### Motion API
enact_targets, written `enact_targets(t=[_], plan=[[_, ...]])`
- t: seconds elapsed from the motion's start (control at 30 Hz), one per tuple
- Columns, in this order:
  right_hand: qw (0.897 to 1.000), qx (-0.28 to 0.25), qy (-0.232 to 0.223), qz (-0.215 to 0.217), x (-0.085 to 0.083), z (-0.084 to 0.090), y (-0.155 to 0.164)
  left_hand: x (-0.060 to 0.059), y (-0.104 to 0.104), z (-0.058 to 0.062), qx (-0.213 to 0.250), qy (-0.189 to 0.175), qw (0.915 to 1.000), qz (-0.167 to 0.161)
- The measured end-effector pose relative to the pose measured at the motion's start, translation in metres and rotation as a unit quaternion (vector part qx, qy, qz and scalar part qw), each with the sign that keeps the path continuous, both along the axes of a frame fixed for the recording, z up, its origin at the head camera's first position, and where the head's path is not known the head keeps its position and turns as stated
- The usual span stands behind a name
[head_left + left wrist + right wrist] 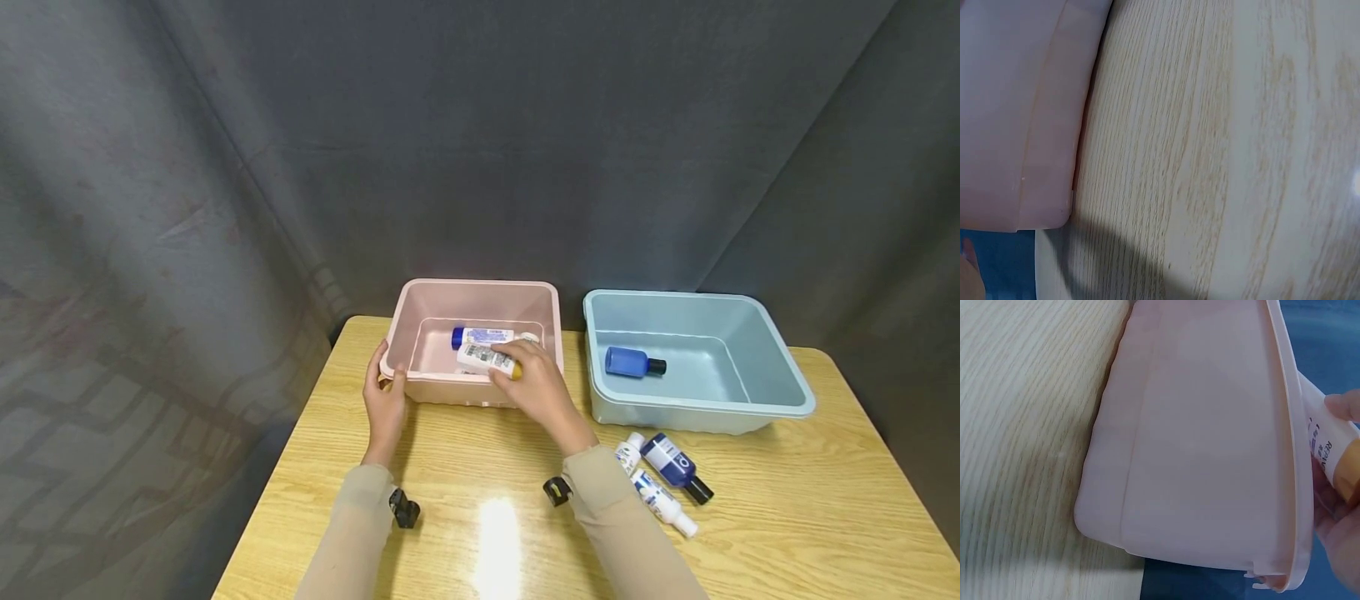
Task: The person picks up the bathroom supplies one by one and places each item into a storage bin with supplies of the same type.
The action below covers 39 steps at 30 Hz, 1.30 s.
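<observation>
Two tubs on wooden table [825,517] — pink tub [480,292] left, blue tub [780,392] right, just beside each other. Right hand [536,387] curled round white bottle with yellow cap [487,360], holding it on its side above pink tub's near edge, over the interior. Left hand [384,400] gripping pink tub's near-left rim, thumb hooked over the lip, steadying. Already lying in pink tub: white bottle with blue cap [480,336], on its side toward the back. In blue tub: one blue bottle, black cap [633,362], lying flat.

On tabletop near right sleeve [622,517], in front of blue tub: three more bottles close together — dark blue bottle [675,467], two white ones [660,498] alongside.

Handling, as judged: best lowered past the rim before letting go, laid parallel to the bottle inside so nothing rolls or knocks. Worth keeping the brace on the rim; light plastic tub likely to slide on smooth wood. Smooth round bottle may slip if grip loosens early.

Right wrist view: pink tub's outer wall and rim close up, fingertip [1342,405] on bottle label, yellow cap visible at edge. Left wrist view: only tub corner and wood grain; hand itself barely in view.

Surface: pale wood-grain laminate, glossy, bright lamp reflection near the front edge. Room: dark grey cloth backdrop hung in folds behind and to both sides; nothing more of the room visible.
</observation>
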State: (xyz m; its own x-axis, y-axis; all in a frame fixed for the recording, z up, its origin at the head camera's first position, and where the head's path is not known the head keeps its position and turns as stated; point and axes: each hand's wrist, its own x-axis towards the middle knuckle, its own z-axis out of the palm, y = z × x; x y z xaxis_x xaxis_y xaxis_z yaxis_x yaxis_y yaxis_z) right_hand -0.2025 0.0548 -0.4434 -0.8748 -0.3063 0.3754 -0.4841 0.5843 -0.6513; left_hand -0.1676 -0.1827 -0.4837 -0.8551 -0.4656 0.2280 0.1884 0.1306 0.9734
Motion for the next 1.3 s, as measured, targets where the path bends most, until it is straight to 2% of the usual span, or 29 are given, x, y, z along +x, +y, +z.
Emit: enact_targets(t=[0.67, 0.97, 1.3], plan=[[0.999, 0.033, -0.023, 0.036, -0.020, -0.002, -0.004, 0.000, 0.001, 0.000, -0.002, -0.003, 1.0000, -0.002], [0.997, 0.043, -0.058, 0.038, -0.029, -0.001, -0.004, 0.000, 0.003, 0.000, -0.004, 0.008, 1.0000, 0.003], [0.995, 0.064, -0.056, 0.047, -0.040, -0.002, -0.006, -0.001, 0.003, -0.001, -0.001, 0.009, 1.0000, 0.002]])
